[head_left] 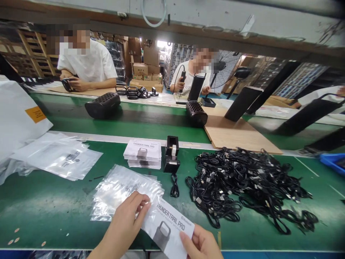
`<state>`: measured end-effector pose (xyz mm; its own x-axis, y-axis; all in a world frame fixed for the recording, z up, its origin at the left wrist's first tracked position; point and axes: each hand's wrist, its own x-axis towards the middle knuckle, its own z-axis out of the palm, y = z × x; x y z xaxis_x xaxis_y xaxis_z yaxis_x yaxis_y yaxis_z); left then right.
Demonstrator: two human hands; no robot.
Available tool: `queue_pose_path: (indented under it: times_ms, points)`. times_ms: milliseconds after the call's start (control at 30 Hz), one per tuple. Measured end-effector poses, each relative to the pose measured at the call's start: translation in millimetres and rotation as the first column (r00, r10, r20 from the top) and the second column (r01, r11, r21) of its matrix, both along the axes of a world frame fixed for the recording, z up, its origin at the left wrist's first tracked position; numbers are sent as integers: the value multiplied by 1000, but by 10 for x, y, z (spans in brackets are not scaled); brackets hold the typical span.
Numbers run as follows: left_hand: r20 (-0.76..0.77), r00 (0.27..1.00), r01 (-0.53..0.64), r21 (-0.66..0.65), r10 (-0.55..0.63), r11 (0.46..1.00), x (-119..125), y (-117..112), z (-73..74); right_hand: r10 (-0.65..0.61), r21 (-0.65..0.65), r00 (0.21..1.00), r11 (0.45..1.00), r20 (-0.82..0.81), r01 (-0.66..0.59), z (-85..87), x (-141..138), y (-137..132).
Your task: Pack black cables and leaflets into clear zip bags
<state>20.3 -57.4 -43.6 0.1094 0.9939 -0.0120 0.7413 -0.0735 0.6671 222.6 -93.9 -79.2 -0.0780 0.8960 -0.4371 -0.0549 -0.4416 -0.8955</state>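
Note:
My right hand [201, 242] grips the right end of a white booklet [176, 225] printed "THUNDER TRAIL PRO", thumb on top. At the booklet's left end, my left hand [129, 221] is closed, its fingertips pinching a clear plastic bag [147, 220]; how far the booklet lies inside it I cannot tell. Just beyond my left hand a fanned stack of clear plastic bags [110, 192] lies on the green table. Farther off are a pile of matching booklets [142, 151], a black tape dispenser [171, 154] and one coiled black cable [174, 186].
A large heap of black cables [242, 180] covers the right side. More plastic bags [61, 154] lie at left. Dark speakers [102, 105] stand on the strip beyond, near a wooden board [237, 133]. Co-workers [88, 64] sit opposite. A blue bin [332, 160] is at far right.

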Motion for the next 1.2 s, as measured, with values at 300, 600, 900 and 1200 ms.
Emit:
queue_pose_path:
  times_ms: [300, 600, 900, 1200]
  points:
    - [-85, 992, 104, 115, -94, 988, -6, -33, -136, 370, -5, 913, 926, -171, -377, 426, 66, 184]
    - [76, 995, 62, 15, -63, 998, -11, -68, 190, 138, -29, 987, 990, -79, -141, 288, -441, 384]
    - [101, 994, 39, -85, -30, 996, -127, 59, 125, -163, 343, 437, 862, 885, -373, 568, -495, 585]
    - [51, 998, 47, -109, -42, 993, -58, 69, 82, 48, 247, 553, 860, 832, -446, 523, -279, 513]
